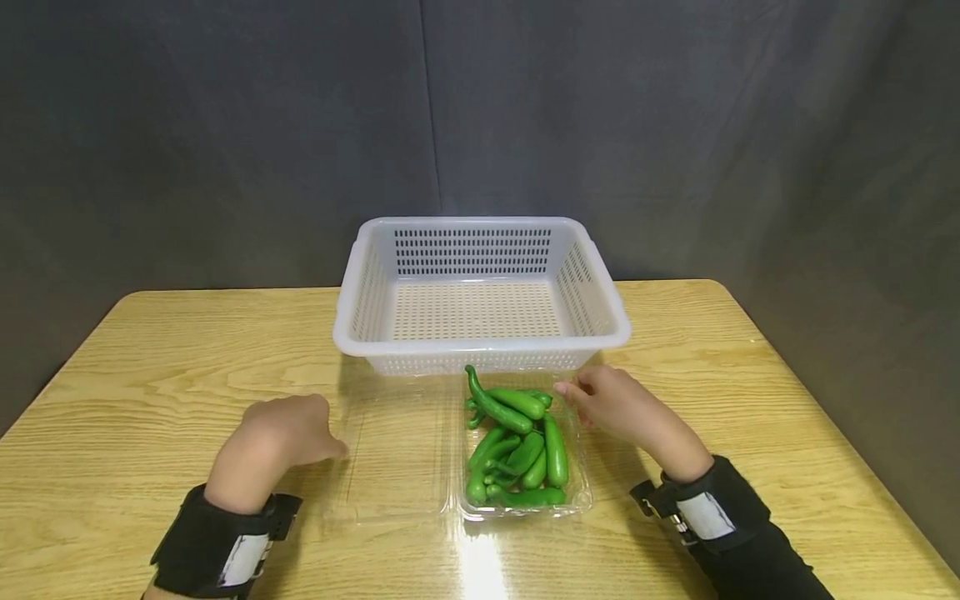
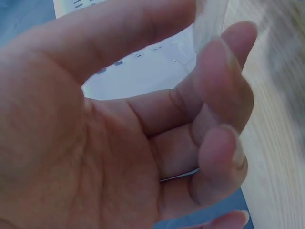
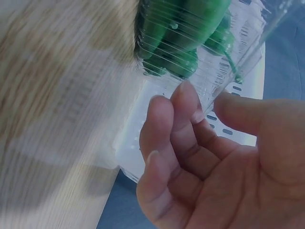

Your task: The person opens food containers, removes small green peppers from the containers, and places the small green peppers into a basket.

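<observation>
Lower centre of the head view: left hand (image 1: 281,433) pinches the open clamshell lid (image 1: 393,450); right hand (image 1: 618,404) pinches the tray (image 1: 581,500) of green peppers (image 1: 517,446), below the white basket (image 1: 480,342).

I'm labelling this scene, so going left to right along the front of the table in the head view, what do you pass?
Left hand → open clear lid → clear tray of green peppers → right hand.

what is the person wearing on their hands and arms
Both hands are bare. The left wrist carries a black strap band with a white patch. The right wrist has a matching black band with a white patch, and a black sleeve behind it.
</observation>
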The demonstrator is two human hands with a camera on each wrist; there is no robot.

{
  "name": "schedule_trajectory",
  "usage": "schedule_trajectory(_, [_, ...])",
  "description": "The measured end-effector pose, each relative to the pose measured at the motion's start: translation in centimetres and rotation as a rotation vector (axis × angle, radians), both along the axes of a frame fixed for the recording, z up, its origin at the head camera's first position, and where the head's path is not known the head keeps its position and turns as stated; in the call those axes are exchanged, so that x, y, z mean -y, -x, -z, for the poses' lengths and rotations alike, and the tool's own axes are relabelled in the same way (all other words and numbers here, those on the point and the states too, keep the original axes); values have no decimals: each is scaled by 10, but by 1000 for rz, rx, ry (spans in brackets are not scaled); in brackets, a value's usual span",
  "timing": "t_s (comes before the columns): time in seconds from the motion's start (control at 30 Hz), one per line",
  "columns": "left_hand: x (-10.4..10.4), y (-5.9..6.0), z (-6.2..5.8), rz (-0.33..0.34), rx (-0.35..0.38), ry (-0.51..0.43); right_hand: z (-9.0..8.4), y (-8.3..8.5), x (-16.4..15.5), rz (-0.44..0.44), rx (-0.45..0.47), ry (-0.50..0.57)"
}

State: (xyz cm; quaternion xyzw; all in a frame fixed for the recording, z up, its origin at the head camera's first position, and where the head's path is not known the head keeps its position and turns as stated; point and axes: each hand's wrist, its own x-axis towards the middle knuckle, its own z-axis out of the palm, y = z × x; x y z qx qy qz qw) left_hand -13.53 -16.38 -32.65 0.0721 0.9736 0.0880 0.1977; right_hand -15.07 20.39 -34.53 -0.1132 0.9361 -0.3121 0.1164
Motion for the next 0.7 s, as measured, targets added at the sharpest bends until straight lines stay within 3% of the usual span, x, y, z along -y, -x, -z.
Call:
schedule_trajectory(0.47, [-1,2,2,11,-11,-3,-1,1,-4,-18,-33,11])
schedule_trajectory(0.7, [-3,3,1,28,-40,-66,-5,3,-9,-42,-60,40])
